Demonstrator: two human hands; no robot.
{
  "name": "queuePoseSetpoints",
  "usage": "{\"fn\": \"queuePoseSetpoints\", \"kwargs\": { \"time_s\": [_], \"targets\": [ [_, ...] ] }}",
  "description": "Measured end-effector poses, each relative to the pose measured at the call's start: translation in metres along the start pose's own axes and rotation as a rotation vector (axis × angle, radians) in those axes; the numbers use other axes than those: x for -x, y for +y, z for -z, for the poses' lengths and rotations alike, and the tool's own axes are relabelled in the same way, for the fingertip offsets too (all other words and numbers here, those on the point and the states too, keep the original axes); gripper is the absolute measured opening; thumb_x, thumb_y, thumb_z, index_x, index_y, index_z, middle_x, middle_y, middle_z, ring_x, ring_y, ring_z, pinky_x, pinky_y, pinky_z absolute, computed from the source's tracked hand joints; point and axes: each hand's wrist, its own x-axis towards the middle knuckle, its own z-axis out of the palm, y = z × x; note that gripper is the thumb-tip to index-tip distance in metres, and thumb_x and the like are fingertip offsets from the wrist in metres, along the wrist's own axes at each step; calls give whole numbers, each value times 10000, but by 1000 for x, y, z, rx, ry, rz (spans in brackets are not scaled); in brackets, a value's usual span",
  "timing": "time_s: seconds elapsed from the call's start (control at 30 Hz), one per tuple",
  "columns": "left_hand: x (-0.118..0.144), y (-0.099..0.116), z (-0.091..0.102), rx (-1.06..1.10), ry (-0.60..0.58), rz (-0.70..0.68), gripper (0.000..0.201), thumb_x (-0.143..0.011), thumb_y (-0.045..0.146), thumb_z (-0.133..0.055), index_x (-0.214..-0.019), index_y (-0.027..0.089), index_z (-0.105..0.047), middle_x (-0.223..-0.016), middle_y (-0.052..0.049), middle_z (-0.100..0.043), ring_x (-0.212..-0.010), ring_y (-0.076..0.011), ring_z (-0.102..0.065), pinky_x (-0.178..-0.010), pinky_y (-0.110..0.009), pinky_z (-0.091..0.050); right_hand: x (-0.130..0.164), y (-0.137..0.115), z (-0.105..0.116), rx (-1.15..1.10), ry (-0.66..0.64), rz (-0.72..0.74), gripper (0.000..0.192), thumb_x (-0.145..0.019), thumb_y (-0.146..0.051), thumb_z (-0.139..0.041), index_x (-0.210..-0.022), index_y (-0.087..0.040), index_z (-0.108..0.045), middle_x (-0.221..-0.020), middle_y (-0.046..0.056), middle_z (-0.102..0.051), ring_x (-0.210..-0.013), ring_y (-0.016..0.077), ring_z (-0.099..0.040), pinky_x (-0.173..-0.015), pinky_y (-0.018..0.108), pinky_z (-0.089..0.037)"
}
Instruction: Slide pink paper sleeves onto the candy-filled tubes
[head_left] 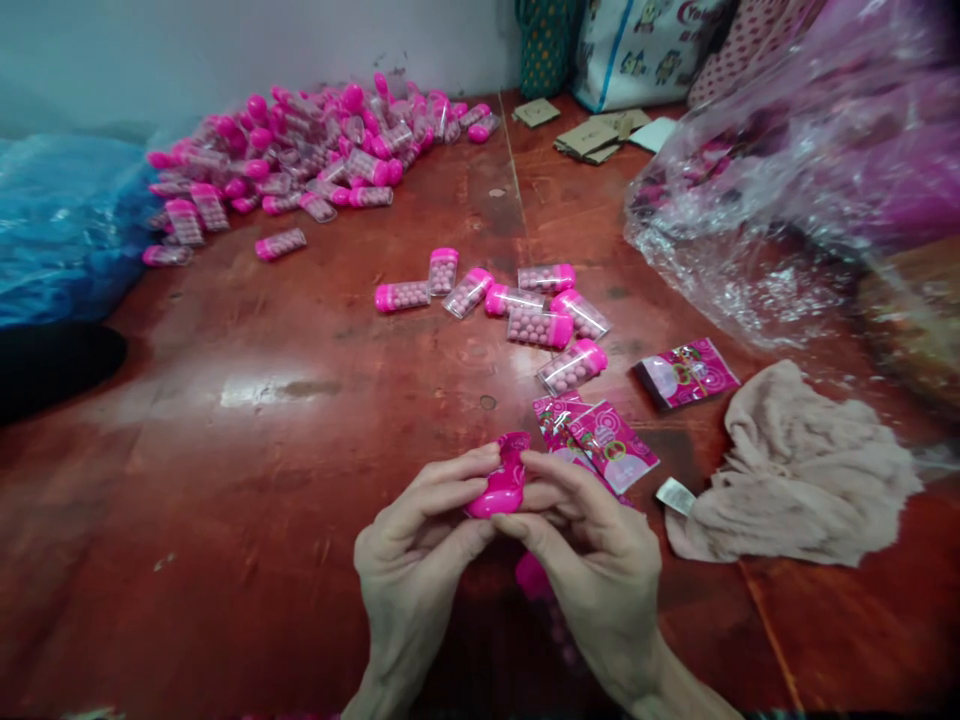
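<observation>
While both hands meet low over the red worktop [247, 420], the left hand [416, 560] and right hand [592, 565] pinch a glossy pink cap [501, 488] between their fingertips. Just beyond lie pink sachets [611, 445], then a loose group of filled capsule tubes [536, 325]. A beige cloth [802, 480] rests to the right; a large heap of tubes [315, 150] sits far left.

Two bare hands seen, near edge of the scene: left hand [412, 560] and right hand [600, 570]. No gloves, rings or watch worn. Wrists bare, no sleeves in view. Nails kept short, unpainted. Fingers slim, knuckles and tendons clearly marked.
</observation>
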Motion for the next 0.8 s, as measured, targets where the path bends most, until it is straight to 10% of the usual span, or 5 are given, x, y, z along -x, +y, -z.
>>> {"fn": "queuePoseSetpoints", "kwargs": {
  "time_s": [0.33,0.8],
  "targets": [
    [0,-6,0,59,77,21,250,-711,-7,-629,-876,176,-672,-1009,-84,-673,-1011,-260,-610,-837,-394,-525,-6,0,0,79,9,177,249,-705,17,-661,-864,-162,-731,-720,37,-730,-633,137,-681,-609,203,-567],
    [0,-4,-5,-126,84,-41,269,-686,-45,-634,-840,173,-669,-1028,-71,-679,-1026,-259,-609,-805,-366,-552,-1,14,-2,20,-154,-84,203,-805,-24,-519,-797,-154,-676,-614,9,-664,-530,130,-641,-519,227,-554]
  ]
}}
